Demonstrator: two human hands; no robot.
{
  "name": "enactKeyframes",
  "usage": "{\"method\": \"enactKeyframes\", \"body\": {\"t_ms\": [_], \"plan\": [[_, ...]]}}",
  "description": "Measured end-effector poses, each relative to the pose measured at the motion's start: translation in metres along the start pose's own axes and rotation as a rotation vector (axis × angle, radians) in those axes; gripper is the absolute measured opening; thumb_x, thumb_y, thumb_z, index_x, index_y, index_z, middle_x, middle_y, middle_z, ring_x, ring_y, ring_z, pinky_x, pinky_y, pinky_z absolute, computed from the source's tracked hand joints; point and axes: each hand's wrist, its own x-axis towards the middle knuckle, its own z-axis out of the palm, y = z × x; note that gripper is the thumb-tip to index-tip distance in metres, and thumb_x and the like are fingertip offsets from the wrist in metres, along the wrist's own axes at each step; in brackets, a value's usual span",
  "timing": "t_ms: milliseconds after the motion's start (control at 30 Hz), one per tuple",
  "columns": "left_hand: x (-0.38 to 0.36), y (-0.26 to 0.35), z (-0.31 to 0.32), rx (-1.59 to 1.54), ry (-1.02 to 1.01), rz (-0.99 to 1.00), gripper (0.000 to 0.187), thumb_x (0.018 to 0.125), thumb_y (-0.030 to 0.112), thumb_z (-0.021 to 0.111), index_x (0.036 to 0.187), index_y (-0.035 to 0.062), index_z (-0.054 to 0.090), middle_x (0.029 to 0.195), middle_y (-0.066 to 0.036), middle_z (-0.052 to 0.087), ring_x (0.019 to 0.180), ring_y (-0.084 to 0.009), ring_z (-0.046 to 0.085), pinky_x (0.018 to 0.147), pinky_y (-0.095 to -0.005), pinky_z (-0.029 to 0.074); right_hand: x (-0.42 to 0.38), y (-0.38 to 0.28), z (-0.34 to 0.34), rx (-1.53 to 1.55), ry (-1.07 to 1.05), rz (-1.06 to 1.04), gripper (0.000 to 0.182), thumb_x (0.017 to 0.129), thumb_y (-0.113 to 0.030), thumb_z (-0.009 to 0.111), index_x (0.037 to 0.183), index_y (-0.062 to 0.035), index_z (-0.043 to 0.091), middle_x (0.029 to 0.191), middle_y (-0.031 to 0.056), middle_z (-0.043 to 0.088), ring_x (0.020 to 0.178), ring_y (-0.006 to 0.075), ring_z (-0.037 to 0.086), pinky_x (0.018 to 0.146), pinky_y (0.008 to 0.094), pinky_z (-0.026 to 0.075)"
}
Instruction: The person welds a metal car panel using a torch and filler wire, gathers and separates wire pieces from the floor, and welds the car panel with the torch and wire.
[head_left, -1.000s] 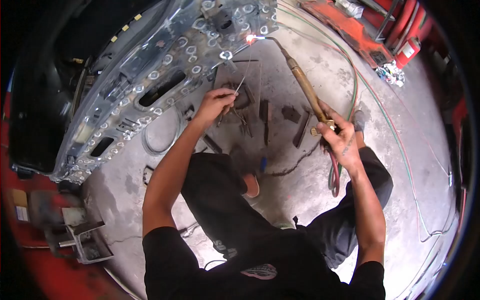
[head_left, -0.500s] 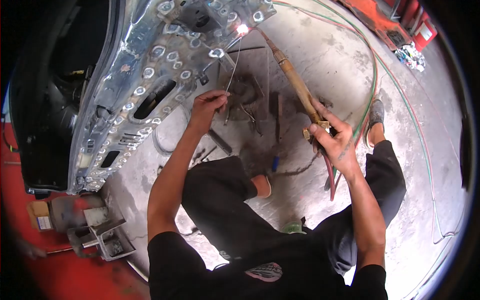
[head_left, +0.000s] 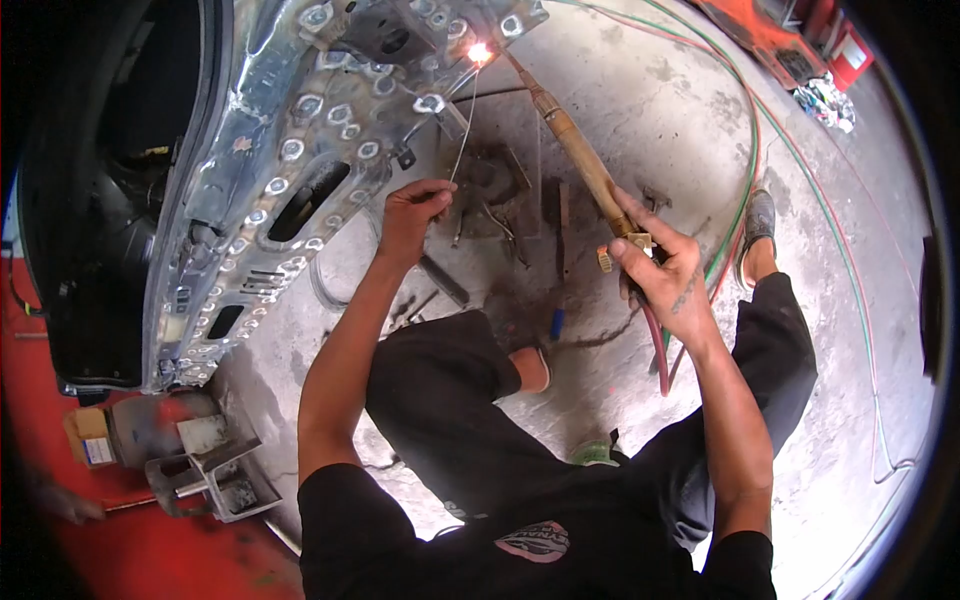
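Note:
A thin metal rod (head_left: pixel 466 125) is pinched in my left hand (head_left: pixel 420 212), its upper end reaching a bright glowing spot (head_left: pixel 479 52) on the bare metal panel (head_left: pixel 275 185). My right hand (head_left: pixel 662 262) is wrapped round a brass-coloured torch (head_left: pixel 582 160) near its valve knobs. The torch's narrow tip points up and left, close to the glow. Round weld-like marks and several slots cover the panel. Red and green hoses run from the torch's lower end.
Metal scraps (head_left: pixel 500 215) and a blue-ended object (head_left: pixel 557 322) lie on the concrete floor. At the lower left are a metal bracket box (head_left: pixel 235 490) and a small carton (head_left: pixel 90 437). Long hoses (head_left: pixel 750 110) curve along the right. A red container (head_left: pixel 850 58) stands at the upper right.
The glowing spot, torch tip and rod end have shifted slightly left and up in view. The panel and floor items have also shifted slightly. Both hands keep their holds.

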Motion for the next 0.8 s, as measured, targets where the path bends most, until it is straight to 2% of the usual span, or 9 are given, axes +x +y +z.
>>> {"method": "enactKeyframes", "body": {"t_ms": [367,800], "plan": [[0.0007,0.0009,0.0013,0.037,0.033,-0.005,0.016,0.093,-0.004,0.072,0.107,-0.0014,0.079,0.086,-0.003,0.072,0.071,-0.01,0.061,0.066,-0.026,0.047,-0.0016,0.0029,-0.0017,0.018,-0.006,0.0,0.056,0.101,-0.014,0.07,0.155,-0.0079,0.056,0.091,0.0023,0.07,0.061,0.0054,0.054,0.057,0.0245,0.046],[0.0014,-0.0011,-0.001,0.064,0.026,0.013,0.016,0.093,-0.002,0.072,0.107,-0.0003,0.08,0.084,-0.002,0.071,0.071,-0.0093,0.06,0.067,-0.0252,0.047,-0.0014,0.0031,-0.002,0.004,-0.005,0.011,0.056,0.101,-0.016,0.07,0.154,-0.0064,0.056,0.092,0.0039,0.071,0.06,0.0065,0.056,0.056,0.025,0.048]]}}
